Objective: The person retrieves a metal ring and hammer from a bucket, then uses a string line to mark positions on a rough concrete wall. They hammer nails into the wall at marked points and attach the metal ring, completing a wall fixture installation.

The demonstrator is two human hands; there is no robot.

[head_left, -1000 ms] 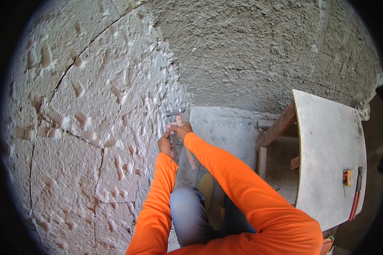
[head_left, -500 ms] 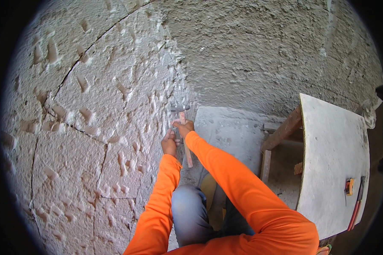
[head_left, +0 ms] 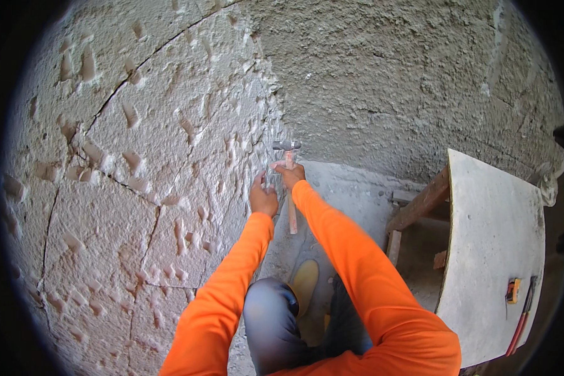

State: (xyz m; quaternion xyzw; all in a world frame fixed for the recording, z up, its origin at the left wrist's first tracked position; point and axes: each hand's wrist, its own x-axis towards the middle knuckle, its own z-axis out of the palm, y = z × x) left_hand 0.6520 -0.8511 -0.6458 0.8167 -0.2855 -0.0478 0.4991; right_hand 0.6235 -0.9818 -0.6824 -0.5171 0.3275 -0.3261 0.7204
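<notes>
A hammer (head_left: 292,216) with a dark metal head and a pale wooden handle is in my right hand (head_left: 292,176). That hand grips the handle just below the head, and the rest of the handle hangs down below it. Close beside it on the left, my left hand (head_left: 264,199) is raised against the pale, chipped wall (head_left: 119,232). Its fingers are bent together near the wall's surface; anything they pinch is too small to make out. The hammer head is near the corner where this wall meets the rough grey wall (head_left: 388,81).
At the right stands a wooden-legged table (head_left: 482,232) with a pale board top. On it lie a small yellow-and-black tool (head_left: 513,291) and red-handled pliers or cutters (head_left: 521,319). Cracks and gouges mark the left wall. My knee (head_left: 269,316) and a tan shoe (head_left: 306,285) are below my arms.
Both hands and the hammer have shifted up and to the right in view. My left hand has come a little apart from the hammer. The view itself has moved slightly.
</notes>
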